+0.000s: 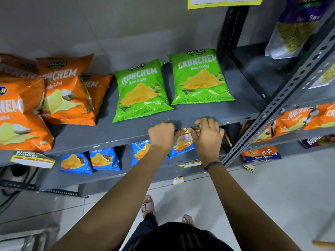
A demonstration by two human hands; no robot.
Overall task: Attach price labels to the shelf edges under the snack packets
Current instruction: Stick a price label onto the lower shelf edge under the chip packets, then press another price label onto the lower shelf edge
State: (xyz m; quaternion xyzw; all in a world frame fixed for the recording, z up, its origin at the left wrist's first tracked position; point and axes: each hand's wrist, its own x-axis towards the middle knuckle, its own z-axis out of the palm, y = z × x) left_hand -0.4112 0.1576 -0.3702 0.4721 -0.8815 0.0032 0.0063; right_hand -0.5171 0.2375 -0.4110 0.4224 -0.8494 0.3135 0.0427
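While both arms reach forward to the front lip of the grey shelf, the person presses a price label against that edge, just below the two green snack packets lying flat on the shelf. The left hand is curled into a loose fist, knuckles up, its fingertips pinching the label's left end against the metal. The right hand is bent over the label's right end, fingers hooked on the top of the shelf lip and thumb pushing on the label's face; a dark band circles that wrist. The label shows a yellow border and a white panel between the two hands; its print is too small to read.

To the left on the same shelf, orange snack packets are heaped and overlapping, and a second label already hangs from the edge beneath them, tilted. On the shelf below, blue packets stand in a row, partly hidden by the arms, with smaller yellow labels on that lower edge. A perforated grey upright runs diagonally at the right, with more orange packets behind it. The person's sandalled feet stand on the pale tiled floor.
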